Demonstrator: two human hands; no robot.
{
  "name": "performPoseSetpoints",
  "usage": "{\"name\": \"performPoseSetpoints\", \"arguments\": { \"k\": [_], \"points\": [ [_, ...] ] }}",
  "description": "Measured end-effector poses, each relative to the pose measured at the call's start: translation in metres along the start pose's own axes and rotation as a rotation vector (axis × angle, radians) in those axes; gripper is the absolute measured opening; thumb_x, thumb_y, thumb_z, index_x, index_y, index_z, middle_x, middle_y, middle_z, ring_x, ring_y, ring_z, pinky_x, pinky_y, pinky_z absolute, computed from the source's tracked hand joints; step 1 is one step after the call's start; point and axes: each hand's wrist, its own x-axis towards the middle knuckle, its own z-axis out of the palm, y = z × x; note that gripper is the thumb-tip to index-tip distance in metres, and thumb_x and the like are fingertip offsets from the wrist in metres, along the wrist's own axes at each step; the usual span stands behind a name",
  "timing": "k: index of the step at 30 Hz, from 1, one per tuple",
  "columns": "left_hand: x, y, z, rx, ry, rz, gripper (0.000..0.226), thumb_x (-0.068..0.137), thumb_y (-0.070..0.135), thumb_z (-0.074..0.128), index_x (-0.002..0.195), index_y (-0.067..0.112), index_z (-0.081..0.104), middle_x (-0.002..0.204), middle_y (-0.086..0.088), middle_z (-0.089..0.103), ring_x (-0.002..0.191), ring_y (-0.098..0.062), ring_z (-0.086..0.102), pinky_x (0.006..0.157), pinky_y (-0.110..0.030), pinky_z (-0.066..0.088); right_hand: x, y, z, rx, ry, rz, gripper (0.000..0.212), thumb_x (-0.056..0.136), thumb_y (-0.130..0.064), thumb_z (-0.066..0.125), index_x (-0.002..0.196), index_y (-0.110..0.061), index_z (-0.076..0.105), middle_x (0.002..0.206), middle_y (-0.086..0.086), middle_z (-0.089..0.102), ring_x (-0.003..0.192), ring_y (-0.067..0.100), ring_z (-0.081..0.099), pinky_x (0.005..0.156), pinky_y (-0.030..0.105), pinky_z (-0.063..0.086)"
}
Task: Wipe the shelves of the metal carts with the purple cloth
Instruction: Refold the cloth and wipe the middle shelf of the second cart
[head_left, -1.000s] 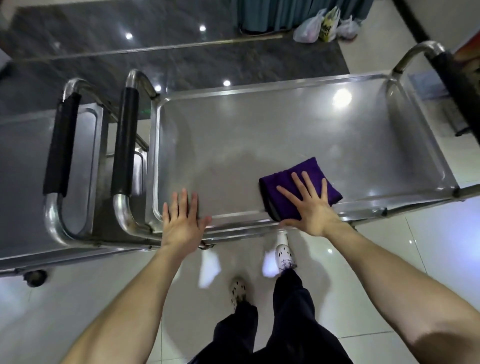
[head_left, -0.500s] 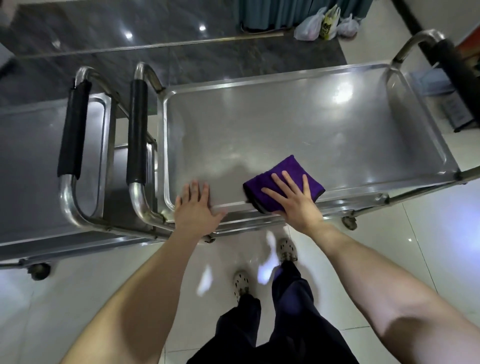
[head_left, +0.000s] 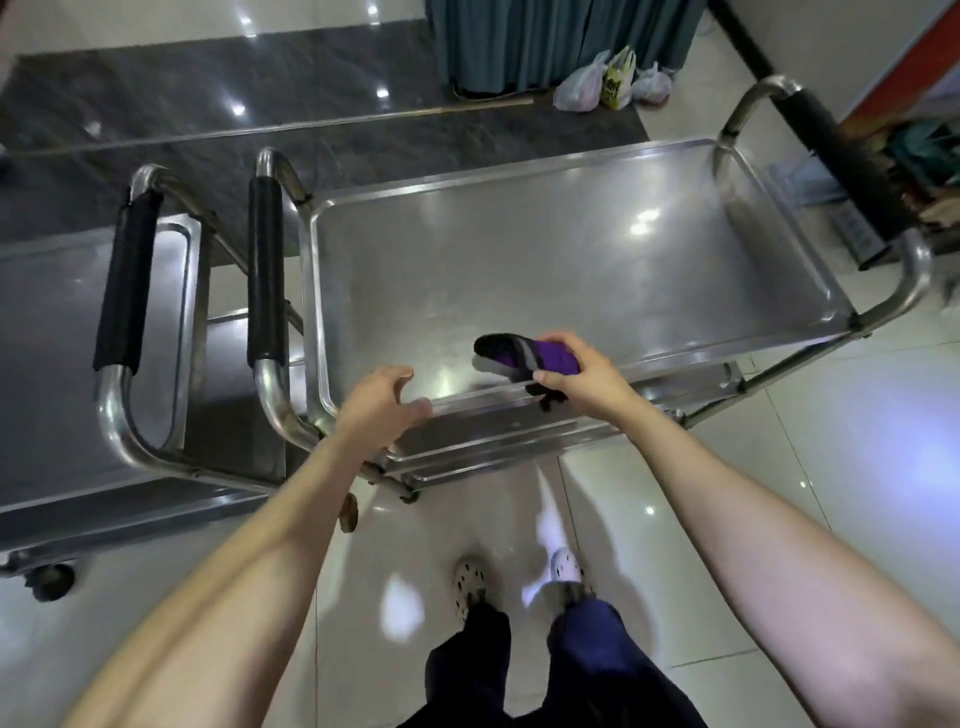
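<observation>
A steel cart stands right in front of me, its top shelf (head_left: 571, 260) a shallow tray with a raised rim. My right hand (head_left: 582, 376) grips the purple cloth (head_left: 524, 356), bunched up and lifted just above the shelf's near edge. My left hand (head_left: 382, 400) rests on the near rim at the shelf's left end, fingers loosely curled over it. A second steel cart (head_left: 57, 332) stands to the left, its shelf partly out of view.
Black-padded push handles (head_left: 265, 270) rise between the two carts, and another handle (head_left: 831, 156) stands at the right cart's far end. Plastic bags (head_left: 608, 83) lie on the floor by a curtain. My feet (head_left: 514, 577) are on glossy tiles below.
My right hand went from pressing flat on the spread cloth to gripping it bunched and lifting it off the shelf. My left hand curled from flat onto the near rim.
</observation>
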Motion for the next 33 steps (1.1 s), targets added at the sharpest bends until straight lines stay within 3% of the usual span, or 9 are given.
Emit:
{"name": "performPoseSetpoints", "arguments": {
  "k": [3, 7, 11, 16, 18, 20, 24, 27, 33],
  "points": [
    [-0.028, 0.033, -0.001, -0.500, -0.048, -0.008, 0.068, 0.091, 0.033, 0.087, 0.152, 0.024, 0.058, 0.147, 0.003, 0.067, 0.135, -0.016, 0.063, 0.114, -0.034, 0.048, -0.024, -0.015, -0.013, 0.509, -0.116, 0.124, 0.043, 0.095, -0.020, 0.080, 0.136, -0.018, 0.066, 0.130, 0.010, 0.076, 0.120, 0.031, 0.073, 0.107, 0.044, 0.056],
    [-0.058, 0.075, 0.012, -0.914, -0.289, -0.033, 0.062, 0.084, 0.039, 0.085, 0.140, 0.021, 0.068, 0.136, 0.003, 0.075, 0.135, -0.017, 0.064, 0.121, -0.037, 0.041, -0.059, -0.024, -0.027, 0.979, -0.353, 0.155, 0.046, 0.088, -0.023, 0.077, 0.134, -0.016, 0.074, 0.131, 0.016, 0.075, 0.115, 0.033, 0.074, 0.102, 0.044, 0.059],
    [-0.079, 0.092, 0.031, -0.996, -0.256, -0.002, 0.045, 0.085, 0.014, 0.084, 0.125, -0.004, 0.072, 0.119, -0.018, 0.078, 0.111, -0.028, 0.070, 0.111, -0.043, 0.051, -0.074, -0.015, -0.042, 0.978, -0.268, 0.156, 0.032, 0.073, -0.024, 0.083, 0.101, -0.009, 0.083, 0.106, 0.016, 0.081, 0.095, 0.030, 0.080, 0.081, 0.036, 0.064],
    [-0.110, 0.087, 0.047, -0.874, -0.110, -0.077, 0.039, 0.075, 0.035, 0.089, 0.093, 0.011, 0.064, 0.080, -0.001, 0.062, 0.075, -0.019, 0.059, 0.074, -0.037, 0.043, -0.079, 0.024, -0.049, 0.663, -0.320, 0.223, 0.046, 0.096, -0.061, 0.070, 0.123, -0.025, 0.083, 0.126, 0.004, 0.080, 0.115, 0.022, 0.077, 0.090, 0.041, 0.065],
    [-0.123, 0.076, 0.056, -0.829, -0.058, -0.101, 0.035, 0.081, 0.028, 0.093, 0.088, 0.022, 0.060, 0.071, 0.008, 0.060, 0.059, -0.014, 0.053, 0.055, -0.026, 0.040, -0.082, 0.040, -0.035, 0.554, -0.312, 0.269, 0.059, 0.088, -0.059, 0.082, 0.128, -0.016, 0.079, 0.123, 0.009, 0.080, 0.114, 0.028, 0.078, 0.099, 0.049, 0.063],
    [-0.138, 0.065, 0.060, -0.935, 0.024, -0.156, 0.029, 0.088, 0.017, 0.090, 0.101, 0.020, 0.064, 0.080, 0.001, 0.068, 0.056, -0.014, 0.056, 0.044, -0.022, 0.040, -0.090, 0.047, -0.018, 0.495, -0.273, 0.277, 0.037, 0.094, -0.047, 0.081, 0.117, -0.018, 0.083, 0.111, 0.008, 0.083, 0.097, 0.024, 0.081, 0.085, 0.043, 0.065],
    [-0.163, 0.036, 0.065, -1.543, 0.083, -0.259, 0.048, 0.100, 0.000, 0.051, 0.143, 0.021, 0.060, 0.110, -0.012, 0.068, 0.085, -0.024, 0.064, 0.078, -0.037, 0.058, -0.107, 0.047, 0.011, 0.524, -0.217, 0.344, 0.013, 0.102, -0.022, 0.066, 0.110, -0.013, 0.072, 0.097, 0.019, 0.073, 0.073, 0.030, 0.072, 0.058, 0.037, 0.050],
    [-0.177, 0.012, 0.079, -1.553, 0.016, -0.307, 0.065, 0.097, -0.003, 0.043, 0.152, 0.031, 0.052, 0.115, -0.008, 0.069, 0.092, -0.023, 0.068, 0.108, -0.065, 0.050, -0.122, 0.041, 0.033, 0.593, -0.190, 0.335, 0.023, 0.101, -0.014, 0.060, 0.122, -0.012, 0.071, 0.104, 0.022, 0.072, 0.082, 0.032, 0.070, 0.066, 0.041, 0.048],
    [-0.200, -0.023, 0.089, -1.539, 0.036, -0.330, 0.051, 0.099, -0.012, 0.049, 0.139, 0.019, 0.058, 0.112, -0.023, 0.072, 0.088, -0.028, 0.072, 0.100, -0.047, 0.056, -0.151, 0.040, 0.069, 0.640, -0.102, 0.411, 0.014, 0.095, -0.015, 0.066, 0.108, -0.010, 0.066, 0.095, 0.013, 0.067, 0.070, 0.025, 0.063, 0.052, 0.030, 0.041]
  ]
}}
